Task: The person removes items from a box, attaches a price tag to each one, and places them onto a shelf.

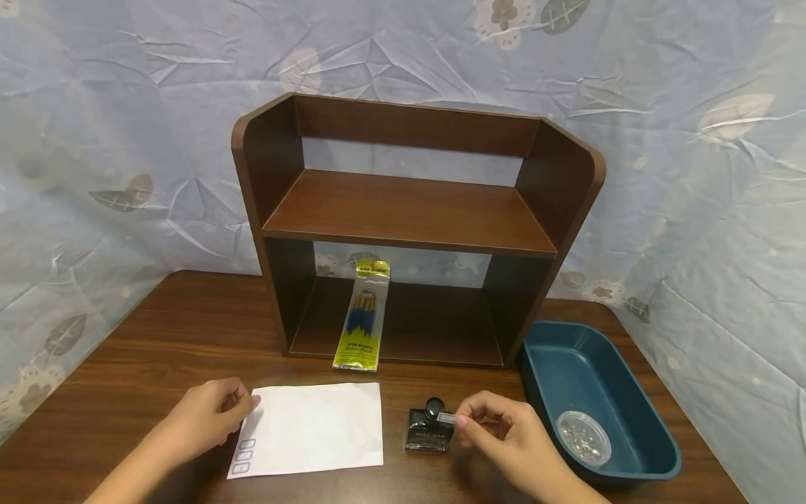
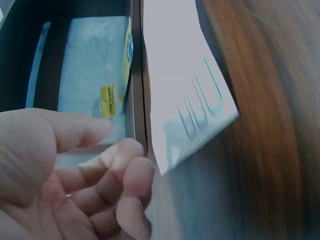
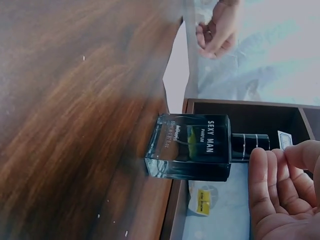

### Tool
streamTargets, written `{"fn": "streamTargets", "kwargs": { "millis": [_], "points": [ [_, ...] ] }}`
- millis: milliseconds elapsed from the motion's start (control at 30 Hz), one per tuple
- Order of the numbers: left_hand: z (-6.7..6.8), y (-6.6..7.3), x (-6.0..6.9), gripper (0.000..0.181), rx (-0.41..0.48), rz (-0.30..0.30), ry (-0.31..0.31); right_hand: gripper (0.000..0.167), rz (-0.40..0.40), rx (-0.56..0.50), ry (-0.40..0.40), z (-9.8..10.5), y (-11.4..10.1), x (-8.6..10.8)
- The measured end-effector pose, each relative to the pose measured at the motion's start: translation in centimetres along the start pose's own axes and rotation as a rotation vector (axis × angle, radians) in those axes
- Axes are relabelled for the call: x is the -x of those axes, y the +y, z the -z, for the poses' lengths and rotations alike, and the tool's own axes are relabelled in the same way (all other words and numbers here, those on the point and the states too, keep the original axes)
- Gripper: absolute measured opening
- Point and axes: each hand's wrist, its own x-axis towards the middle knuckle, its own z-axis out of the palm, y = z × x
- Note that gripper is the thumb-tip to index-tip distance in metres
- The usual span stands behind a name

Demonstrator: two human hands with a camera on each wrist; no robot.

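A white envelope (image 1: 315,428) with small printed boxes at its left end lies on the table. My left hand (image 1: 210,413) is beside its upper left corner. The left wrist view shows that hand (image 2: 90,175) with fingers loosely bent and nothing between them, apart from the envelope (image 2: 185,90). My right hand (image 1: 504,437) pinches a small white label (image 1: 446,418) with a printed frame between thumb and fingers. Just behind the label stands a dark perfume bottle (image 1: 428,437); the right wrist view shows its black cap (image 3: 245,145) close to the fingertips.
A brown two-tier shelf (image 1: 409,210) stands at the back. A packet of artist brushes (image 1: 362,322) leans inside its lower tier. To the right sits a blue tub (image 1: 579,350) holding a round clear container (image 1: 584,438) with small shiny bits.
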Motion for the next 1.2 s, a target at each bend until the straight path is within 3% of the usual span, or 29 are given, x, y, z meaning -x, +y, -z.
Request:
{"fn": "streamTargets", "kwargs": {
  "millis": [133,267,567,900,1200],
  "points": [
    [-1.0,1.3,-0.5,0.017,-0.006,-0.088,0.093,0.007,-0.015,-0.005,-0.017,-0.1,0.1,0.2],
    [-2.2,2.6,-0.9,0.011,0.036,-0.181,0.121,0.007,-0.027,-0.023,-0.042,-0.1,0.4,0.5],
    [-4.2,5.1,-1.6,0.009,0.130,-0.385,0.075,0.005,-0.045,-0.096,-0.086,-0.7,1.0,0.8],
    [-6.0,7.3,-2.1,0.020,0.194,-0.455,0.005,0.005,-0.062,-0.131,-0.120,-1.3,1.3,0.7],
    [-7.4,9.5,-2.5,0.024,0.253,-0.531,-0.111,0.011,-0.159,-0.126,-0.152,-1.6,1.4,0.9]
  ]
}}
